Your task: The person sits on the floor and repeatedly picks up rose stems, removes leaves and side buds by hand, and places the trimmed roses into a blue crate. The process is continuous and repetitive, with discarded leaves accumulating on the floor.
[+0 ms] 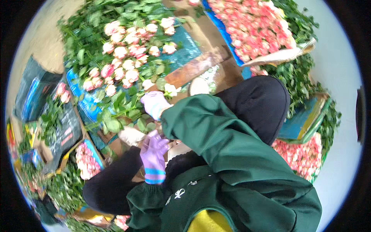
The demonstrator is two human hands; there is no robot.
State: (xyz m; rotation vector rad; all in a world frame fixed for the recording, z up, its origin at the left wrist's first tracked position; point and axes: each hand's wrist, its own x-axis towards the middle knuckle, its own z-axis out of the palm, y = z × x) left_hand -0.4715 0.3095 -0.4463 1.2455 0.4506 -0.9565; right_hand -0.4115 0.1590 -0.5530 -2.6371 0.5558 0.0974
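Both of my hands wear lilac gloves with blue-striped cuffs. My right hand (pixel 155 104) is curled, knuckles up, over leafy rose stems at the near edge of a rose pile. A pale rose (pixel 171 90) lies just beyond it, its short visible stem running towards the glove. Whether the fingers grip a stem is hidden. Closer to my body, my left hand (pixel 153 153) is blurred, with its fingers somewhat apart and nothing visible in them. Cut pink-and-cream roses (pixel 127 55) with long leafy stems are heaped ahead on a blue-green sheet (pixel 185 46).
A wooden board (pixel 197 65) lies beyond my shoe (pixel 199 86). At the upper right, a blue-edged wrap (pixel 221 32) holds packed pink roses (pixel 258 29). Stacked flat boards (pixel 304 119) are at my right. On the left stands a dark crate (pixel 37 90) beside loose roses (pixel 62 92).
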